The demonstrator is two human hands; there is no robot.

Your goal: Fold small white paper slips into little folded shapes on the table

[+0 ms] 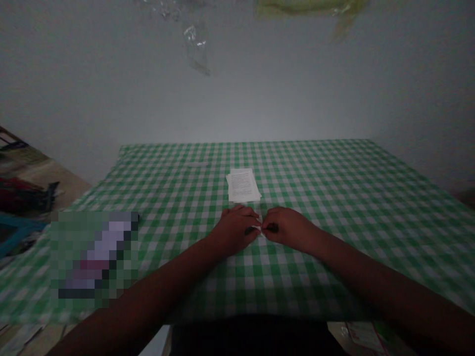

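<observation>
My left hand (238, 228) and my right hand (284, 227) meet fingertip to fingertip over the green and white checked tablecloth (315, 183). Both are closed in a pinch on a small piece of white paper (262, 233), of which only slivers show between the fingers. How it is folded or shaped cannot be made out. Just beyond the hands lies a small stack of printed paper sheets (243, 185), slightly fanned at its edges.
A blurred-out flat object with a dark edge (106, 247) lies on the left of the table. Near the back left is a thin pale strip (199, 163). A pale wall (237, 89) rises behind the table. Floor clutter, including something blue (17, 232), shows at far left.
</observation>
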